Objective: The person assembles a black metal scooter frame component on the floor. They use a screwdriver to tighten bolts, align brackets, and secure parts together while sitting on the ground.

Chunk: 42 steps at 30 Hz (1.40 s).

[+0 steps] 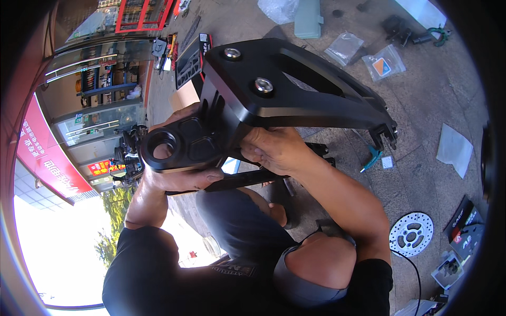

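Observation:
A large black metal fork-shaped frame is raised in front of me. It has a flat plate with two silver bolts, long open-sided legs and a thick ring at its left end. My left hand wraps around the ring end from below, its thumb along the near edge and a fingertip behind the hole. Under the bolted plate, my right hand has its fingers curled together against the inner side of the frame. Whatever lies between those fingertips is hidden.
On the paved ground at right lie a silver brake disc, a teal-handled tool, a white sheet and a dark box. Farther off are clear plastic bags, a pale green case and a black-and-red box.

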{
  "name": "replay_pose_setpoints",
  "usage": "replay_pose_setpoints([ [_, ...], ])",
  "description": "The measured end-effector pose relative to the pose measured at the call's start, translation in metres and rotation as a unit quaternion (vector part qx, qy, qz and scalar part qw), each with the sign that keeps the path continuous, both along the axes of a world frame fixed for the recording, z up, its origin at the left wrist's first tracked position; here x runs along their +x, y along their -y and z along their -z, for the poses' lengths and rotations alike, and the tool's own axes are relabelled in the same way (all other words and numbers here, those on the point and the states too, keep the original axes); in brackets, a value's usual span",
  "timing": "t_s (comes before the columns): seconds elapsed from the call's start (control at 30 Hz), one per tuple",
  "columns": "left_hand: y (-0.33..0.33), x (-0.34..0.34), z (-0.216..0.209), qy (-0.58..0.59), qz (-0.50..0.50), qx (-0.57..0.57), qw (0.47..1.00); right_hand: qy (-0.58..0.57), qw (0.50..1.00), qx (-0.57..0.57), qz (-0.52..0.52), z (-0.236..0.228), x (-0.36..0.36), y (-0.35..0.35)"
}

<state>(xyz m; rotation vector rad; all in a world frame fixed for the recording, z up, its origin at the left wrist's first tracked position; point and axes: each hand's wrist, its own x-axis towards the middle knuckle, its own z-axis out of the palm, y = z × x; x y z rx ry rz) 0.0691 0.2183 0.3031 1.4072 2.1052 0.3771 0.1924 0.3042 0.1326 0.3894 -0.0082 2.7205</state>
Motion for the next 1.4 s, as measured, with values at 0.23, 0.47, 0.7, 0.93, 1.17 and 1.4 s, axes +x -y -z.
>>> replay_pose_setpoints([
  [0.23,-0.006,0.003,-0.002,0.02,0.021,0.041,0.999,0.097,0.993,0.063,0.016,-0.007,0.001,0.003],
  [0.47,-0.006,0.005,-0.001,0.036,0.007,0.053,0.998,0.057,0.997,0.018,-0.053,-0.008,0.003,0.002],
  [0.7,-0.007,0.009,-0.001,0.025,0.032,0.079,0.996,0.033,0.998,0.034,-0.035,-0.011,0.002,0.001],
  [0.93,-0.008,0.014,-0.003,0.034,0.003,0.061,0.998,0.1,0.994,0.026,-0.038,-0.013,0.002,0.002],
  [1.17,-0.009,0.019,-0.003,0.073,-0.031,0.063,0.995,0.084,0.996,0.04,-0.009,-0.011,0.0,0.001],
  [1.4,-0.011,0.016,-0.003,0.068,-0.008,0.068,0.995,0.149,0.981,0.12,0.006,-0.017,0.005,-0.001],
])
